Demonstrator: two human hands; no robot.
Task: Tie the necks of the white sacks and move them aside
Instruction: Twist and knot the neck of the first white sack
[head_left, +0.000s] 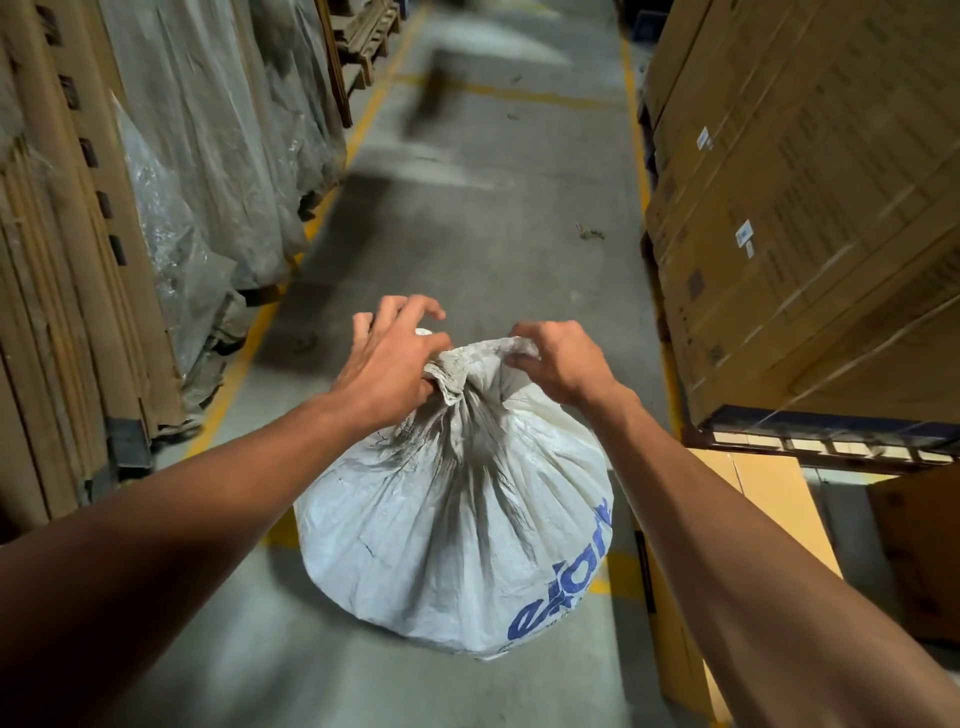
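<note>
A full white woven sack (447, 545) with blue lettering stands on the concrete aisle floor in front of me. Its neck (467, 374) is gathered into a bunch at the top. My left hand (389, 358) is at the left side of the bunch; the thumb presses into the fabric while the other fingers spread above it. My right hand (556, 358) pinches the right part of the gathered fabric with curled fingers. No tie or string is visible.
Plastic-wrapped goods (208, 156) and upright cardboard sheets (62, 312) line the left. Stacked brown cartons (810, 208) on a pallet fill the right, with lower boxes (779, 509) beside me. A yellow floor line (249, 343) runs along the aisle. Small debris (589, 234) lies ahead.
</note>
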